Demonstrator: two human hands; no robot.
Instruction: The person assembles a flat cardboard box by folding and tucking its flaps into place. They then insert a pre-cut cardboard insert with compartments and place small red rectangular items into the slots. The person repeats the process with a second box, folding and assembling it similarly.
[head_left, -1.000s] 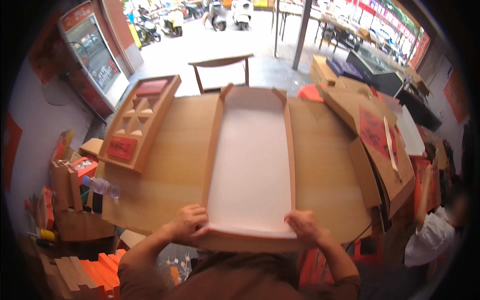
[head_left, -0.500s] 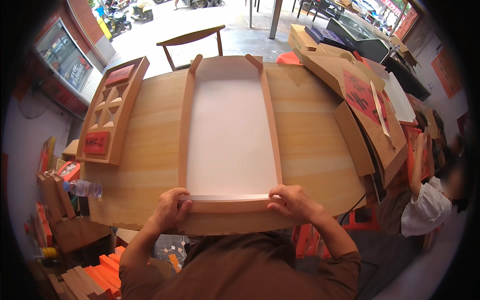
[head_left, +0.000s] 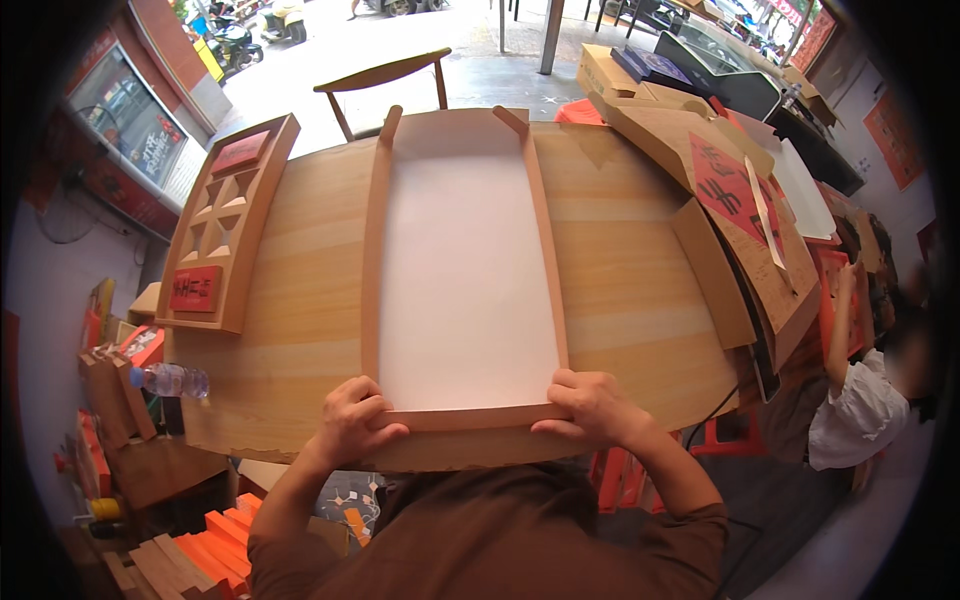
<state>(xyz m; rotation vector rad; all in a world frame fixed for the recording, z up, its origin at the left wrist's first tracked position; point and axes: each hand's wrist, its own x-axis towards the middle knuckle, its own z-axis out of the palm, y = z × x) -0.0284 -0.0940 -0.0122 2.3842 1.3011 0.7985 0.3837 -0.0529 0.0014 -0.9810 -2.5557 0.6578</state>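
**Both hands folding up the near flap of a flat cardboard box**

Compared with half a second back, the view is sitting a little lower and closer, while both hands are keeping their places on the near edge of the box.

One large flat cardboard box [head_left: 465,280] is lying lengthwise at the centre of the frame on the wooden counter [head_left: 300,300], its white inner face up and its two long brown side walls standing. The left hand [head_left: 352,420] is curling over the lower-left corner of the near flap, fingers closed on the board. The right hand [head_left: 590,408] is gripping the lower-right corner in the same manner, thumb on the outer side. Both are pressing on the one flap, which is rising along the lower centre of the frame.

To do this fold well, it looks wise to be keeping the pressure even on the two corners, so the crease is running straight and the flap is meeting the side walls squarely.

Counted: one open box in hand; one divided cardboard insert [head_left: 222,225] with two red panels at the upper left; one stack of folded boxes [head_left: 740,200] at the upper right; one plastic bottle [head_left: 168,380] at the lower left edge of the counter; one wooden chair [head_left: 385,75] at the upper centre. Another person's sleeve [head_left: 850,415] is showing at the right.
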